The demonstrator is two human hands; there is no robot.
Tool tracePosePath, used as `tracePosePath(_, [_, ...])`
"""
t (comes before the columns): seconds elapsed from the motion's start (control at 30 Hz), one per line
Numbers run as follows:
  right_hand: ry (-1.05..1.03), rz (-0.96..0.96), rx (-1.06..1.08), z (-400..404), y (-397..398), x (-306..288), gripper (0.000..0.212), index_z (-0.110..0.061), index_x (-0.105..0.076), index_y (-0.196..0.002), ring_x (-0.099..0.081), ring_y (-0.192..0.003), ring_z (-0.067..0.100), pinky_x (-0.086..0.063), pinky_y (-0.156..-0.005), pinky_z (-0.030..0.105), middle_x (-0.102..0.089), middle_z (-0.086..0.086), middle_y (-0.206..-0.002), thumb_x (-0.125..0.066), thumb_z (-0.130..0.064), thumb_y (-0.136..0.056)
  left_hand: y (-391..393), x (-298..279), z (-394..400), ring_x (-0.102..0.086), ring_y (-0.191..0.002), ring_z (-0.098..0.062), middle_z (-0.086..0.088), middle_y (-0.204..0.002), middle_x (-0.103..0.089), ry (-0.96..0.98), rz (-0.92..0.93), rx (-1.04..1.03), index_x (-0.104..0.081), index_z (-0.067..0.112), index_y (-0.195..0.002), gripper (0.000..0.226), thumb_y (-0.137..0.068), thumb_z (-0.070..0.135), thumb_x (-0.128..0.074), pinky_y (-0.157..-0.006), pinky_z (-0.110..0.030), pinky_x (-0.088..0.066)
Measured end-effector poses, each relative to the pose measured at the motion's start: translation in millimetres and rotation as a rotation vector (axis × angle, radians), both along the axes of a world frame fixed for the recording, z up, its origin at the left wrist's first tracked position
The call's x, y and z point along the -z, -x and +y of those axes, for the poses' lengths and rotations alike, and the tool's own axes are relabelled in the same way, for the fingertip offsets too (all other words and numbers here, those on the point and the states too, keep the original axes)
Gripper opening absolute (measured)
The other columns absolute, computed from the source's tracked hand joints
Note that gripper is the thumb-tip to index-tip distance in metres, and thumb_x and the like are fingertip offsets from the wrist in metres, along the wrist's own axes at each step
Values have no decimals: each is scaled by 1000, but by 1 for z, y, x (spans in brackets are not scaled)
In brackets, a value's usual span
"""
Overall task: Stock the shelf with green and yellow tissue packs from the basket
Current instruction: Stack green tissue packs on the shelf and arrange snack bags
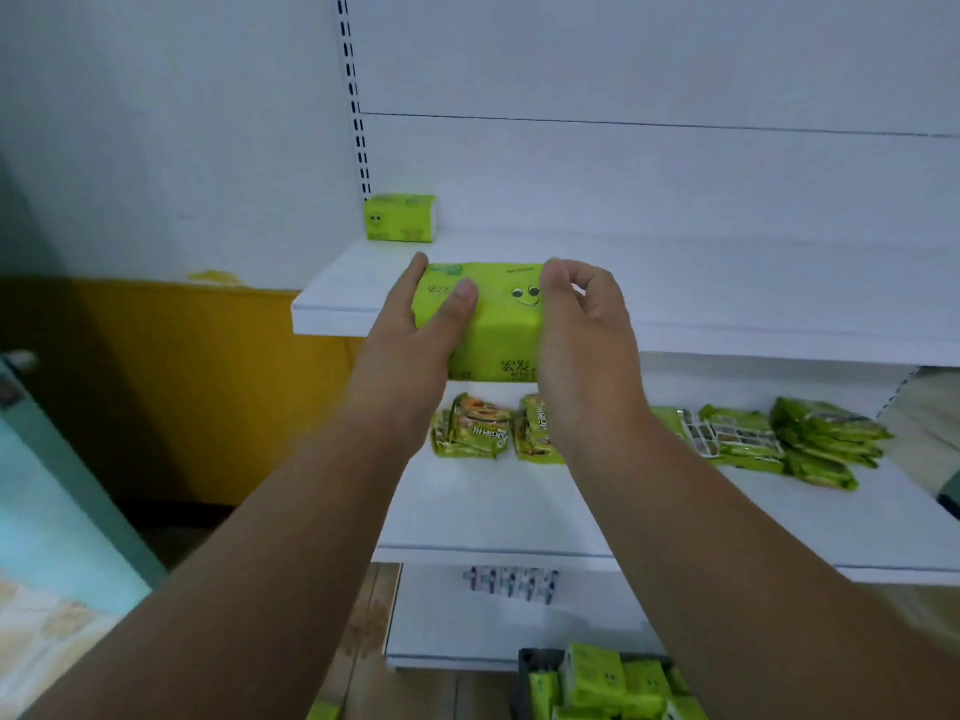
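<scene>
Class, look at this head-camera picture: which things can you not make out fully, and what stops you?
Head view only:
- Basket: cut off by the bottom edge; pack count unknown.
- Held tissue pack: ends covered by the left hand and right hand.
- Snack packets: print blurred.
- Hanging items below: too small and blurred.

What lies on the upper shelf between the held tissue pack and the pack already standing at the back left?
Nothing: the head view shows bare white upper shelf between the held tissue pack and the standing pack.
</scene>
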State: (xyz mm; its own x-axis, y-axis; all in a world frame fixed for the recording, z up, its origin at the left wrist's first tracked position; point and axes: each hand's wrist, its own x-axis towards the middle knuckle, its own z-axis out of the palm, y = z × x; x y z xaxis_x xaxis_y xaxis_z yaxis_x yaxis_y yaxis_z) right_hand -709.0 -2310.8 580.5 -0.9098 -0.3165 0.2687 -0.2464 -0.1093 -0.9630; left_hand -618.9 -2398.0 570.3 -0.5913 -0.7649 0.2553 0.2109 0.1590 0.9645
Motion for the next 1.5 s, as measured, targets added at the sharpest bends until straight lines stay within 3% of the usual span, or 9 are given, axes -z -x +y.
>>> tracePosePath(0.2, [-89,83,-136,-24,30,-6,56,-39,-44,-134,-54,-90,-13,-44,-75,20,-55,-25,-106,-53,-64,-85,32,-16,-36,-57,-123,-15,6,-140,-55,-9,-19,-40,-44,45,-142,77,-70,66,-62,-104,-41,-48])
tracePosePath(0.3, [-203,195,-278,-41,46,-6,82,-48,-36,-137,-54,-114,1,-47,-91,26,-51,-19,-127,-71,-69,-66,42,-20,-67,-54,-126,-19,4,-141,-54,-2,-83,-16,-45,44,-141,81,-67,71,-61,-107,-43,-44])
tracePosePath(0.43, [-398,346,-268,-76,76,-8,69,-36,-54,-127,-57,-101,8,-48,-86,27,-58,-7,-121,-85,-48,-66,65,-22,-122,-48,-131,-17,4,-150,-45,122,-245,25,-38,44,-146,77,-78,75,-57,-102,-32,-39])
tracePosePath(0.57, [-595,463,-173,-117,111,-11,60,-32,-56,-126,-58,-102,14,-41,-80,26,-59,-7,-121,-79,-48,-74,97,-20,-179,-47,-119,-13,7,-147,-43,291,-462,85,-21,36,-155,90,-81,71,-58,-83,-21,-37])
tracePosePath(0.7, [-761,550,-56,-159,141,-7,54,-24,-58,-127,-54,-115,21,-35,-83,23,-53,4,-130,-76,-43,-80,122,-20,-233,-54,-107,-6,9,-135,-53,545,-623,181,-37,31,-150,82,-80,55,-72,-70,-14,-40])
tracePosePath(0.9, [-992,664,71,-217,182,-9,45,-14,-56,-127,-50,-116,32,-42,-93,38,-47,10,-130,-65,-34,-88,149,-29,-315,-57,-96,-10,2,-116,-64,865,-548,-45,-61,21,-127,46,-84,30,-75,-90,-24,-42])
tracePosePath(1.03, [-1169,906,218,-250,200,-7,35,-17,-53,-121,-46,-114,32,-36,-87,37,-56,6,-119,-52,-21,-87,179,-27,-347,-52,-118,-26,-6,-129,-57,1172,-562,-96,-59,19,-130,49,-83,26,-72,-105,-35,-37])
tracePosePath(1.17, [-1218,951,137,-280,214,-5,37,-18,-49,-122,-49,-113,31,-37,-94,38,-56,5,-120,-54,-21,-85,202,-16,-361,-48,-121,-29,-4,-139,-50,1315,-664,-50,-51,22,-140,60,-84,32,-69,-101,-38,-38])
tracePosePath(1.5, [-1226,973,161,-301,236,2,30,-18,-48,-117,-51,-109,29,-35,-99,39,-57,4,-113,-57,-23,-88,216,-7,-370,-51,-108,-28,-3,-123,-59,1352,-605,-121,-58,25,-131,43,-88,23,-62,-89,-36,-38])
